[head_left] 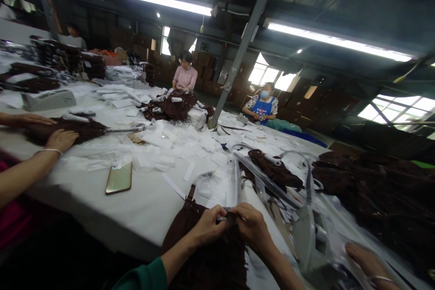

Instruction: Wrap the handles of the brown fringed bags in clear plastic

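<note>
My left hand [208,226] and my right hand [250,226] meet at the near table edge, both closed in a pinch on the top of a dark brown fringed garment [207,258] that hangs down toward me. A small light piece sits between the fingertips; I cannot make out what it is. A clear plastic bag [217,186] lies just beyond my hands.
The long white table [142,208] carries white paper slips, a phone [118,177], brown garment piles [175,106] and more plastic sleeves [272,176]. A co-worker's arms [30,163] reach in at left, another hand [369,263] at lower right. Two people sit across. A steel post [238,54] rises mid-table.
</note>
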The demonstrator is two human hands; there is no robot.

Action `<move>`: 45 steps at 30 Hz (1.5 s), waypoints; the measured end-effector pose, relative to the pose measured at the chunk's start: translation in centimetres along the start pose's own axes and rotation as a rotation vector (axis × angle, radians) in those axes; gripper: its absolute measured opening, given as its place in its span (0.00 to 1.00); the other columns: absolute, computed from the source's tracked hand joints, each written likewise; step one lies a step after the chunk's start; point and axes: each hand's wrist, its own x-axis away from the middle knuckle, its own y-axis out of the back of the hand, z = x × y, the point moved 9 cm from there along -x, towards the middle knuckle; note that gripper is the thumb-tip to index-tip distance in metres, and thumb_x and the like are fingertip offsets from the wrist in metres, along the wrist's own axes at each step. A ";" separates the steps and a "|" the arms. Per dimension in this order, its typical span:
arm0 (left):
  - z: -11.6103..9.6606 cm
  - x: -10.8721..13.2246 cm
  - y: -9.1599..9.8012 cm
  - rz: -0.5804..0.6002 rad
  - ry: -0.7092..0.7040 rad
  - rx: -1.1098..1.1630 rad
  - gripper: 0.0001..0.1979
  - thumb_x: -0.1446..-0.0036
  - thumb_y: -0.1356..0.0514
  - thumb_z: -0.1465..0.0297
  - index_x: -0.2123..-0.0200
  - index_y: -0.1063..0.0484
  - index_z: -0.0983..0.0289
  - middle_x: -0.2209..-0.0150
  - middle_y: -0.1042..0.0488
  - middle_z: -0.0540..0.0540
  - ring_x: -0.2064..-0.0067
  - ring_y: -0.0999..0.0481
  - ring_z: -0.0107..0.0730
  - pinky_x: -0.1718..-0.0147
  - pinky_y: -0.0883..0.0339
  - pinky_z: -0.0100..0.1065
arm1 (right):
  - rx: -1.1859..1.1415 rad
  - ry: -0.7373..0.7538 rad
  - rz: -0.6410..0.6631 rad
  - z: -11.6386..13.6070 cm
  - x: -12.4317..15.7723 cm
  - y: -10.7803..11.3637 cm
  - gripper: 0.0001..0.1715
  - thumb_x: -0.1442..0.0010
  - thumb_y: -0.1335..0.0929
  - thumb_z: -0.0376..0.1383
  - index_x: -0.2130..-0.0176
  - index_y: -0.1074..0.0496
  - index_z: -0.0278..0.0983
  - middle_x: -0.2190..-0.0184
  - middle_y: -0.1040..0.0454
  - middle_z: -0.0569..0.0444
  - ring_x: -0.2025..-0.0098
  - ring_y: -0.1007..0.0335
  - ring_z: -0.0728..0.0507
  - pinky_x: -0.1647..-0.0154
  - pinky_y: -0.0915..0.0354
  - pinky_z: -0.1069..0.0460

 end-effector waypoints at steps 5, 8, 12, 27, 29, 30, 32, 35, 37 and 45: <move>-0.4 -0.3 0.5 -0.045 -0.018 -0.037 0.08 0.52 0.40 0.67 0.75 0.33 0.66 0.81 0.36 0.47 0.78 0.35 0.24 0.80 0.45 0.24 | 0.098 0.234 -0.157 1.7 2.7 0.5 0.15 0.43 0.40 0.25 0.66 0.26 0.38 0.71 0.24 0.52 0.67 0.30 0.45 0.67 0.35 0.51; 0.4 -0.2 0.3 -0.032 0.091 0.137 0.09 0.55 0.40 0.66 0.74 0.34 0.66 0.81 0.33 0.48 0.80 0.33 0.26 0.82 0.41 0.26 | 0.120 0.330 -0.207 2.3 4.1 0.5 0.16 0.43 0.39 0.24 0.62 0.27 0.38 0.67 0.23 0.52 0.65 0.29 0.45 0.65 0.35 0.51; 1.0 -0.1 -0.6 0.058 0.197 0.445 0.11 0.59 0.39 0.67 0.72 0.34 0.67 0.77 0.28 0.52 0.79 0.28 0.30 0.81 0.32 0.31 | 0.150 0.365 -0.243 2.4 4.8 0.0 0.18 0.42 0.39 0.24 0.58 0.27 0.38 0.64 0.23 0.52 0.63 0.29 0.45 0.64 0.35 0.50; 2.7 -1.1 0.8 -0.091 0.130 0.311 0.09 0.53 0.41 0.67 0.72 0.37 0.65 0.82 0.31 0.47 0.88 0.34 0.25 0.94 0.45 0.22 | -0.117 -0.331 -0.228 -4.1 6.5 -1.4 0.15 0.39 0.37 0.42 0.62 0.24 0.37 0.69 0.22 0.52 0.68 0.26 0.44 0.66 0.32 0.53; 2.8 -1.1 0.7 -0.092 0.124 0.289 0.09 0.53 0.41 0.67 0.72 0.37 0.65 0.82 0.31 0.47 0.88 0.34 0.25 0.94 0.44 0.23 | -0.198 -0.387 -0.128 -3.5 6.0 -2.7 0.17 0.39 0.36 0.45 0.64 0.24 0.37 0.70 0.22 0.53 0.68 0.26 0.44 0.67 0.32 0.54; 2.8 -1.1 0.7 -0.090 0.121 0.279 0.09 0.53 0.41 0.67 0.72 0.37 0.65 0.82 0.31 0.47 0.88 0.34 0.25 0.93 0.43 0.23 | -0.219 -0.385 -0.110 -3.1 5.7 -3.2 0.18 0.39 0.36 0.46 0.64 0.24 0.37 0.70 0.22 0.53 0.68 0.26 0.44 0.67 0.33 0.55; 2.9 -1.0 0.7 -0.084 0.117 0.260 0.09 0.53 0.40 0.66 0.71 0.37 0.64 0.82 0.31 0.46 0.89 0.35 0.24 0.94 0.44 0.23 | -0.209 -0.353 -0.135 -2.7 5.1 -3.6 0.18 0.38 0.37 0.46 0.66 0.24 0.37 0.72 0.23 0.54 0.69 0.26 0.46 0.69 0.34 0.55; 2.9 -0.8 0.7 -0.089 0.125 0.253 0.09 0.52 0.41 0.66 0.72 0.37 0.64 0.83 0.30 0.47 0.90 0.36 0.24 0.94 0.48 0.22 | 0.000 -0.177 -0.248 -1.6 4.5 -3.3 0.20 0.35 0.39 0.41 0.71 0.26 0.36 0.77 0.26 0.53 0.74 0.30 0.47 0.72 0.38 0.55; 2.9 -0.8 0.8 -0.107 0.136 0.275 0.09 0.53 0.41 0.66 0.73 0.37 0.64 0.83 0.30 0.47 0.91 0.37 0.24 0.94 0.50 0.22 | 0.204 0.029 -0.328 0.1 4.8 -3.3 0.20 0.35 0.40 0.36 0.72 0.26 0.35 0.80 0.29 0.53 0.76 0.33 0.48 0.72 0.41 0.53; 2.4 -0.8 1.1 -0.126 0.151 0.330 0.12 0.53 0.40 0.62 0.73 0.37 0.65 0.83 0.32 0.46 0.88 0.31 0.26 0.92 0.52 0.21 | 0.363 0.016 -0.403 -3.0 10.7 -1.3 0.15 0.35 0.41 0.33 0.60 0.26 0.36 0.71 0.24 0.49 0.68 0.28 0.44 0.67 0.34 0.51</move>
